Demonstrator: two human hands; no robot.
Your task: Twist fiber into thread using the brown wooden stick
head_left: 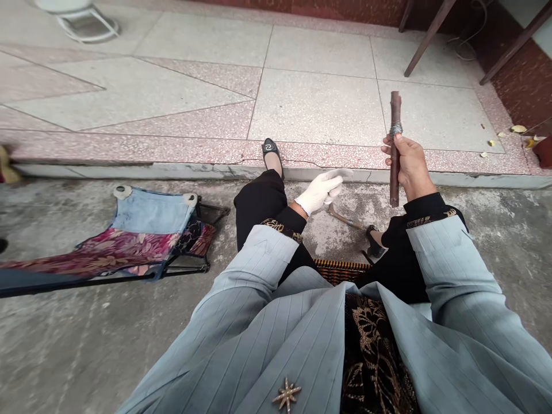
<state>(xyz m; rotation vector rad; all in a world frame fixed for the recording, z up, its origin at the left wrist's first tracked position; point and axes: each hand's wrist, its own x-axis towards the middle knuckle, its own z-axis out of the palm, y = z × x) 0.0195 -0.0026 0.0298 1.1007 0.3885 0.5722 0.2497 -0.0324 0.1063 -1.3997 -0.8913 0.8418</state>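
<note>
Bare-skinned, my right hand (411, 164) is closed around a short brown wooden stick (394, 172), held upright over the step's edge. Grey wire (395, 127) is wound in several turns around the stick, just above my thumb. My left hand (321, 191) wears a white knit glove and sits to the left of the stick, apart from it. Its fingers are pressed together; a faint thin strand shows by the fingertips, too blurred to name. Below and between my feet, a tool with a wooden handle (348, 219) lies on the concrete.
A low terrazzo step (319, 109) runs across in front, with my left foot on its edge. On the left stands a folding lounge chair (150, 210). A woven seat (340, 271) shows beneath me. Wooden legs (429, 37) and a white stool (88, 26) stand farther back.
</note>
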